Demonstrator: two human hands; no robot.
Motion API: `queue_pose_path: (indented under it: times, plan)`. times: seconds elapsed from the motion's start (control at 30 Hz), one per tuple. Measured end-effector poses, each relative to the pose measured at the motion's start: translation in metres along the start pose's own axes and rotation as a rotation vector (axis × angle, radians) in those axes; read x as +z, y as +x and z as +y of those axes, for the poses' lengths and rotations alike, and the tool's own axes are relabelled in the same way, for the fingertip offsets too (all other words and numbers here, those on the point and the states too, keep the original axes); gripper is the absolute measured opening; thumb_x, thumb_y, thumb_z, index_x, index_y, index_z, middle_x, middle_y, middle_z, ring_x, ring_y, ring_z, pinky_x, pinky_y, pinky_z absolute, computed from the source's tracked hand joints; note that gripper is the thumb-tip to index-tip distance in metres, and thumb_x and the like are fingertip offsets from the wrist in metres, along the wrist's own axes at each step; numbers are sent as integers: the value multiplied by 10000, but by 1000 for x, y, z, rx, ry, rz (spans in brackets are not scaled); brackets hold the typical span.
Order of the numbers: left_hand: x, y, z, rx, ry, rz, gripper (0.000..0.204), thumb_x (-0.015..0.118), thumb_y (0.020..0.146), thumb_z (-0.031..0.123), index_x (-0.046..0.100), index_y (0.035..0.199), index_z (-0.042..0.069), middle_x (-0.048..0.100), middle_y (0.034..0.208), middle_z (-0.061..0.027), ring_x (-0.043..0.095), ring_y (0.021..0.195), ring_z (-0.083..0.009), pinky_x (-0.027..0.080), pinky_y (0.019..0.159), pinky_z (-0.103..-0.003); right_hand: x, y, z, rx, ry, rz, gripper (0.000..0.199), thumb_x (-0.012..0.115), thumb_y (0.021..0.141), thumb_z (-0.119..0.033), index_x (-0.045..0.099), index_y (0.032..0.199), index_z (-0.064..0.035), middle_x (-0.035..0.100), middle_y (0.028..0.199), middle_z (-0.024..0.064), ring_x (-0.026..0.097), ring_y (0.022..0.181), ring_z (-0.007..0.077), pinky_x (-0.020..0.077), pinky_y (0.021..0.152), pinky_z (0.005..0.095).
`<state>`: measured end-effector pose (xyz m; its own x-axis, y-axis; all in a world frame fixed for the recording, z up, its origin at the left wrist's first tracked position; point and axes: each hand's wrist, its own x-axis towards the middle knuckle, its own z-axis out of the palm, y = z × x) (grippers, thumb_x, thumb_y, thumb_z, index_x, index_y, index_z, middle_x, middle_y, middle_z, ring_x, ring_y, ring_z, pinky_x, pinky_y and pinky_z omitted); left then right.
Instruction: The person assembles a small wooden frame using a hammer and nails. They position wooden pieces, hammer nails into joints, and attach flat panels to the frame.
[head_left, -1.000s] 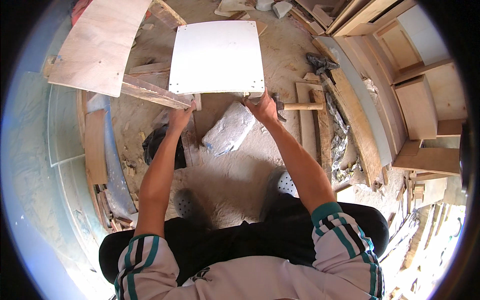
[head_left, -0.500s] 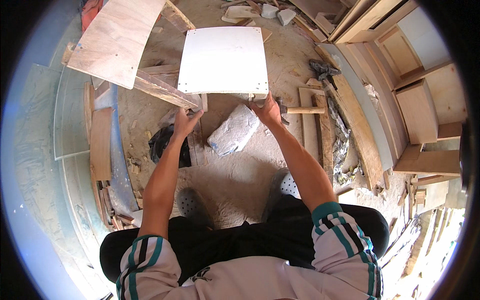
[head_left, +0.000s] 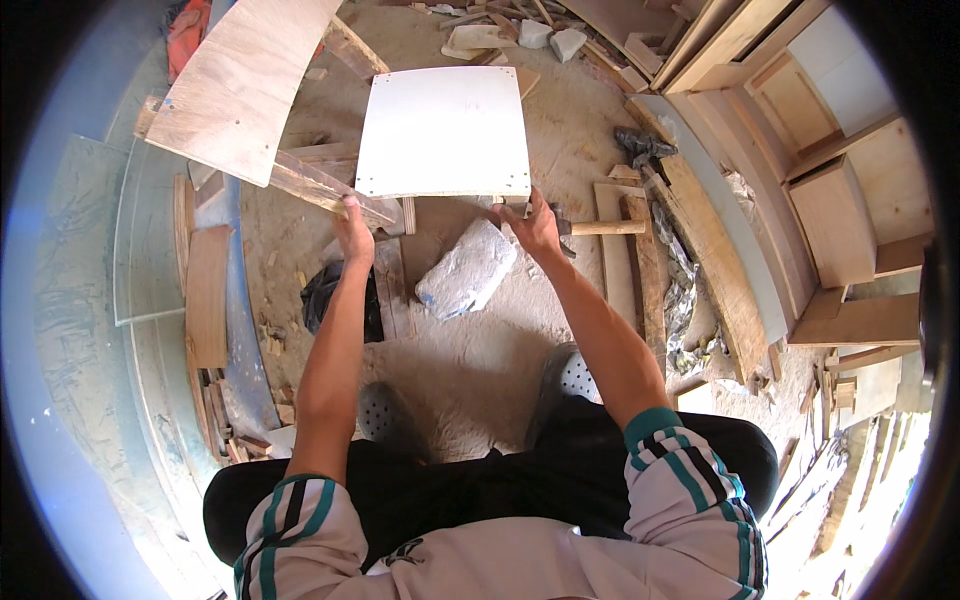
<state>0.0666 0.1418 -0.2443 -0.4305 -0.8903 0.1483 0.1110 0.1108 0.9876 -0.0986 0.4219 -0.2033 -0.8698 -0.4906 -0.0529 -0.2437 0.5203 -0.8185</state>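
A white board (head_left: 445, 130), with small dark marks at its corners, lies level in front of me. Beneath its near edge, short plywood edges (head_left: 408, 215) show. My right hand (head_left: 535, 225) grips the near right corner, thumb up, other fingers partly under it. At the near left corner, my left hand (head_left: 355, 235) is closed, its thumb against the edge and its fingers mostly hidden. Beside that hand ends a rough wooden beam (head_left: 310, 180), which runs left under a plywood sheet (head_left: 235, 90). A pale stone block (head_left: 468, 270) lies on the floor between my forearms.
A hammer (head_left: 605, 228) lies right of my right hand, near loose planks (head_left: 720, 230). Wooden cabinet frames (head_left: 840, 220) stand at the right. Glass sheets (head_left: 150, 240) lean at the left. Black plastic (head_left: 320, 290) lies by my left forearm, and offcuts (head_left: 480, 40) lie farther off.
My left hand has moved left, from the beam's end to the board's near left corner. The board has shifted slightly toward me and to the left; my right hand stays at its corner.
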Motion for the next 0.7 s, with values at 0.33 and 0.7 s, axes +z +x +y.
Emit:
queue_pose_path:
  times: [0.33,0.7]
  plan:
    - [32,42,57,-82,-17,-96,911,510,908,706,437,1385,-66,512,1314,-157,500,1184,-242,410,1009,-372,-27,29,-34,-55,53,95,767,754,793,-515,553,1295,29,707,1023,233,682,1005,343,517,890,414]
    - [89,77,173,-45,0,-193,577,799,828,404,659,1177,-33,675,1111,-100,597,1014,-142,469,891,-322,-69,86,-92,-90,307,259,577,757,804,-431,675,1044,87,716,937,208,683,876,281,513,805,386]
